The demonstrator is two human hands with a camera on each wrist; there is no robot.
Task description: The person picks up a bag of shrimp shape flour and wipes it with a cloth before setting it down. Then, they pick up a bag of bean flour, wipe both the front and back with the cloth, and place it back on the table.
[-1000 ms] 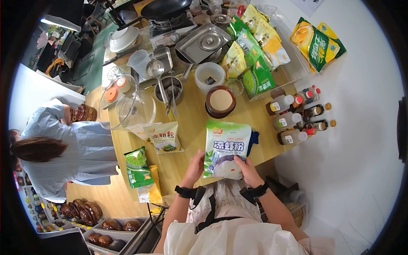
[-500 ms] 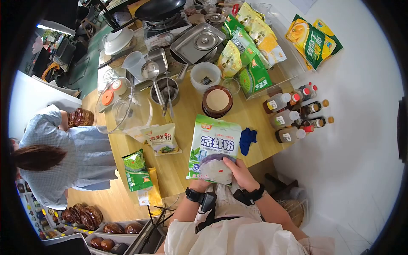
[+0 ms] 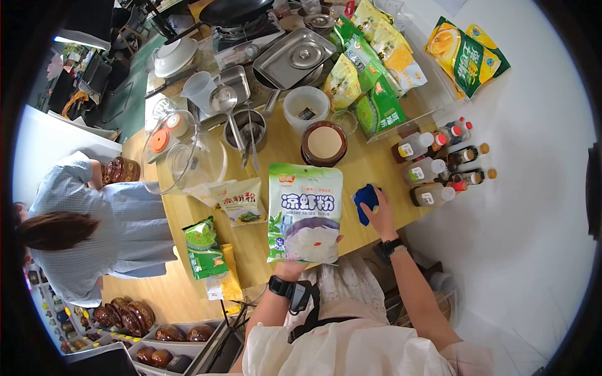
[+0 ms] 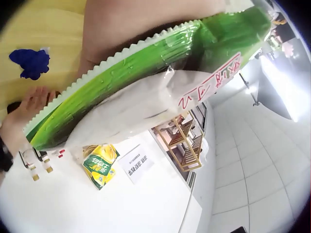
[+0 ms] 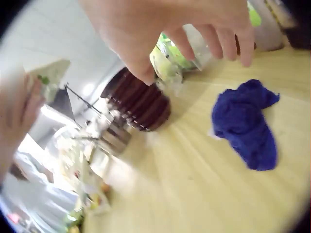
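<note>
My left hand [image 3: 291, 269] holds a white and green bag of shrimp-shape flour [image 3: 305, 213] from below and behind, its printed front facing up toward the head camera. Most of that hand is hidden behind the bag, with a fingertip showing at the right edge. In the left wrist view the bag's green crimped edge [image 4: 194, 41] crosses in front of the hand. My right hand [image 3: 380, 216] reaches over a crumpled dark blue cloth [image 5: 245, 124] on the table. The right wrist view shows its fingers spread and loosely bent, with a gap between them and the cloth.
Stacked brown bowls [image 3: 324, 143], a white plastic tub [image 3: 306, 108] and a steel pot [image 3: 246, 130] stand beyond the bag. Flour packets [image 3: 237, 202] lie left, near a glass bowl [image 3: 182, 156]. Bottles [image 3: 426, 169] stand right. Another person [image 3: 94, 225] stands off the table's left side.
My right hand has let go of the bag and moved right to the blue cloth. The left hand alone now holds the bag, which was shifted left from its first place.
</note>
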